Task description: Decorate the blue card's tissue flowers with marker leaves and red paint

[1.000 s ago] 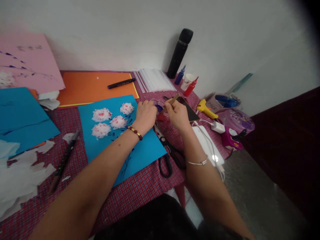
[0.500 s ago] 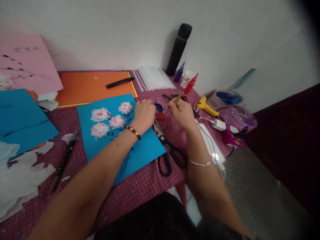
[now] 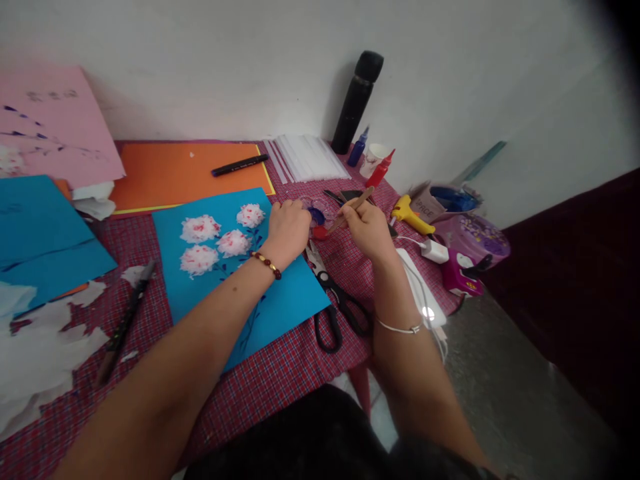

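Note:
My right hand (image 3: 367,225) is closed around a flat wooden stick (image 3: 364,199), whose lower end dips into red paint (image 3: 320,233). That paint sits in a small clear palette (image 3: 327,205), beside a well of dark blue paint (image 3: 316,215). My left hand (image 3: 290,227) holds the palette's left edge with its fingers bent; the fingertips are partly hidden. Beneath the left wrist lies a blue sheet (image 3: 290,313) with several fluffy white flowers (image 3: 200,229) dabbed red and dark painted stems. Black-handled scissors (image 3: 333,293) lie between my forearms, partly over the tablecloth.
Red and blue paint bottles (image 3: 380,169), a paper cup (image 3: 373,159) and a black flask (image 3: 356,103) stand at the back. A yellow glue gun (image 3: 413,215) and a white power strip (image 3: 423,287) are to the right. Torn white paper (image 3: 45,353) and a pen (image 3: 127,320) lie left.
The wooden stick leans over more to the right, with my right hand turned slightly. My left hand has stayed at the palette's edge.

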The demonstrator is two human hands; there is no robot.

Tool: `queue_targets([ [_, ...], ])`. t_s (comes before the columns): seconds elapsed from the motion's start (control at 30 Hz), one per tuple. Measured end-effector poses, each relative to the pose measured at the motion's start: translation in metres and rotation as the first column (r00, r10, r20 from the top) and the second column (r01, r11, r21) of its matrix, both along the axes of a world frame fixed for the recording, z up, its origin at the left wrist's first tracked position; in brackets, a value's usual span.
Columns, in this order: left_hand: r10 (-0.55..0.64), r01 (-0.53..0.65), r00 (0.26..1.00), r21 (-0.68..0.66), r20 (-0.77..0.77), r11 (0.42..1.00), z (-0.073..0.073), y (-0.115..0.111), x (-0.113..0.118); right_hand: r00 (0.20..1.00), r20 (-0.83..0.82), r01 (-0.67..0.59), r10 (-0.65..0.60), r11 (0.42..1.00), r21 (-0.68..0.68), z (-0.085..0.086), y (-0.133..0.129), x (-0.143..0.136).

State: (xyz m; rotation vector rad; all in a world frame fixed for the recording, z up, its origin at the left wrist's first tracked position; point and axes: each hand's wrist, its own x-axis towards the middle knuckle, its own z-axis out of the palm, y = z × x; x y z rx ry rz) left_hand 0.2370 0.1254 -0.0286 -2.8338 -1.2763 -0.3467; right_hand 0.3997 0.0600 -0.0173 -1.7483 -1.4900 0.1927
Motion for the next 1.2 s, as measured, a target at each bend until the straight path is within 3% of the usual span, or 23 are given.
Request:
queue_targets([
  [0.27,-0.007,0.008,0.999,0.029,-0.032,1.000,0.000,0.001,0.000,0.993,0.027,0.114,-0.115,0.993,0.027,-0.006,0.004,0.002],
  [0.53,-0.017,0.017,1.000,0.018,-0.026,1.000,0.003,-0.001,-0.001,0.995,-0.099,0.006,-0.004,1.000,0.019,-0.010,0.010,-0.007],
  [1.07,-0.005,0.005,0.999,0.009,-0.038,1.000,0.004,-0.001,0.000,0.996,-0.075,0.041,-0.039,0.999,0.022,-0.009,0.009,-0.003],
  [1.2,-0.007,0.007,1.000,0.003,-0.029,1.000,0.005,-0.002,0.000,0.994,-0.105,-0.015,0.016,1.000,0.011,-0.010,0.010,-0.005],
])
